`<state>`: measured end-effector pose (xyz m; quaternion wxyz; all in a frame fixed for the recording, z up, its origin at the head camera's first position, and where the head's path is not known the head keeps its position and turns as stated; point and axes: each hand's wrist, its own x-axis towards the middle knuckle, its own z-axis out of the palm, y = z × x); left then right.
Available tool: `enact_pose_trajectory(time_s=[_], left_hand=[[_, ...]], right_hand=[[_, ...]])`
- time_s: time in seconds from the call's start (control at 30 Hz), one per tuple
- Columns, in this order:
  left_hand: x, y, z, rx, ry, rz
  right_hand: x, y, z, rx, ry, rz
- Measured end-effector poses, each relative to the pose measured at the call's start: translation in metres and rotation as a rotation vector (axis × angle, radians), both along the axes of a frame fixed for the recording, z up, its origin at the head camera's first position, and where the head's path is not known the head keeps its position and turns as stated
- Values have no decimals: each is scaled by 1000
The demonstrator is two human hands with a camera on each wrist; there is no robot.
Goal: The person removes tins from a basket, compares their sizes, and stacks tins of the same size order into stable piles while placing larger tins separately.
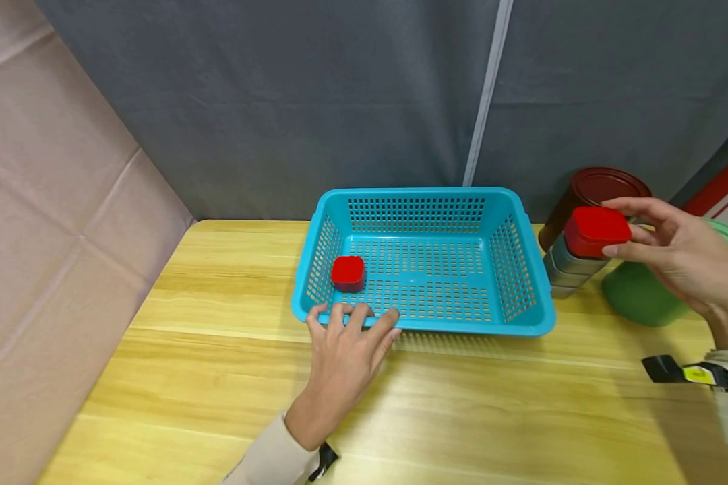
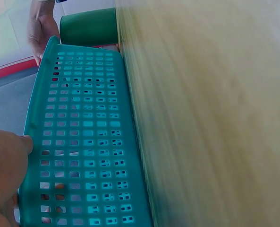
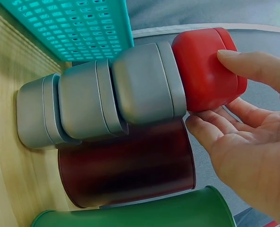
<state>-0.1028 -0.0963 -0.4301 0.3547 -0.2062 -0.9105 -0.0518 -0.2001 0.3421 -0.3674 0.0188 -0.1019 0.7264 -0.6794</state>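
My left hand (image 1: 346, 353) grips the front rim of a blue perforated plastic basket (image 1: 461, 327), its fingers hooked over the edge left of the middle. Inside the basket, at the left end, lies a small red box (image 1: 348, 273) with rounded corners. Off to the right, my right hand (image 1: 698, 259) holds another red box (image 1: 597, 229) between thumb and fingers. That box sits at the top of a stack of three grey boxes (image 3: 144, 85) of similar shape. In the right wrist view the red box (image 3: 203, 71) is slightly askew against the uppermost grey one.
Behind the stack stands a dark red-brown canister (image 1: 609, 185), close to the basket's right end. A green container (image 1: 640, 296) is beneath and beside my right hand. The wooden table (image 1: 218, 289) meets a grey curtain (image 1: 279, 101) at the back.
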Motion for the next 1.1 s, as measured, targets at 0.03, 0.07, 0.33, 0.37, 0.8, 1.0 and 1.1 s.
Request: enact_pose_trajectory(time_s=[0.03,0.07,0.33,0.37,0.8,1.0,1.1], left_hand=[[0,0,0,1,1,0],[0,0,0,3,1,-1],[-1,0,-1,8,0,-2],[-1,0,-1,8,0,-2],[-1,0,-1,10,8,-3],[-2,0,-2,16,12,-8],[-2,-1,-2,15,14,-7]], right_hand=[[0,0,0,3,1,0],[0,0,-1,2,1,0],[1,0,-3,-82,3,11],[1,0,-3,-84,4,11],[1,1,-4,-110,47,25],[1,1,-3,-82,49,13],[3,2,0,17,44,-20]])
